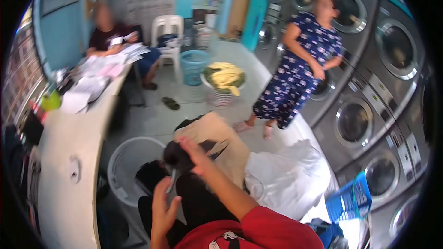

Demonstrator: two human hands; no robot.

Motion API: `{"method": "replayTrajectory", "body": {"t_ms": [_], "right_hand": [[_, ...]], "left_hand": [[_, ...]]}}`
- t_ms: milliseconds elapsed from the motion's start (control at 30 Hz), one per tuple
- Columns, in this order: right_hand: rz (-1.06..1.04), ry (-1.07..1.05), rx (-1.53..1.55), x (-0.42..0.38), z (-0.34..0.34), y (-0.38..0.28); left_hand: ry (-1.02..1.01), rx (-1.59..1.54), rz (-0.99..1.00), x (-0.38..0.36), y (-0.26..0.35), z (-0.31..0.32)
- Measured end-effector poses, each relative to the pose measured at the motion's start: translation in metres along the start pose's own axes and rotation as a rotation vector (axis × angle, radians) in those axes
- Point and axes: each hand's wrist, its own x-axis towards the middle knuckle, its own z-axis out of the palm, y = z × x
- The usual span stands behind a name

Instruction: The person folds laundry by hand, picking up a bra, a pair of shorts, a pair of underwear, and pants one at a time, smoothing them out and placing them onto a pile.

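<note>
My right hand is stretched out with its fingers extended, right beside a bunched dark garment, which is blurred. Lower and to the left, my left hand has its thumb apart from the fingers and nothing in it. It is close to the rim of a white laundry basket on the floor. Black clothing lies inside that basket. Beyond my right hand, beige cloth is spread over a pile with dark pieces on it.
White bulky fabric and a blue basket are at my right. A long table with papers runs along the left, where a person sits. Another person stands by stacked machines. Ahead, a basket holds yellow cloth.
</note>
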Motion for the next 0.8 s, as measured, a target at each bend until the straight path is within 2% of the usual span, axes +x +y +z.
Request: {"method": "replayTrajectory", "body": {"t_ms": [33,100,167,233,300,333,467,600,733,800], "right_hand": [[-0.097,-0.022,0.195,0.007,0.003,-0.009],[1.021,0.053,1.055,0.029,0.009,-0.074],[0.952,-0.08,1.133,0.028,0.017,-0.095],[0.889,-0.262,1.048,0.027,0.026,-0.105],[0.794,-0.3,0.96,0.023,0.038,-0.114],[0.799,-0.305,0.983,0.025,0.039,-0.12],[0.792,-0.33,1.068,0.026,0.04,-0.124],[0.799,-0.378,1.057,0.028,0.035,-0.135],[0.785,-0.377,1.203,0.034,0.029,-0.148],[0.778,-0.389,1.276,0.035,0.026,-0.152]], "left_hand": [[0.134,0.079,0.022,0.002,0.004,0.004],[0.252,0.102,0.03,0.005,0.0,0.007],[0.343,0.149,0.054,0.007,0.001,0.007],[0.397,0.101,0.022,0.007,-0.002,0.003],[0.408,0.141,0.101,0.008,-0.004,-0.001],[0.435,0.051,0.089,0.008,-0.007,0.0],[0.493,0.062,0.099,0.007,-0.014,-0.003],[0.55,0.237,0.154,0.009,-0.027,-0.012],[0.557,0.403,0.195,0.01,-0.054,-0.019],[0.559,0.378,0.169,0.009,-0.07,-0.022]]}}
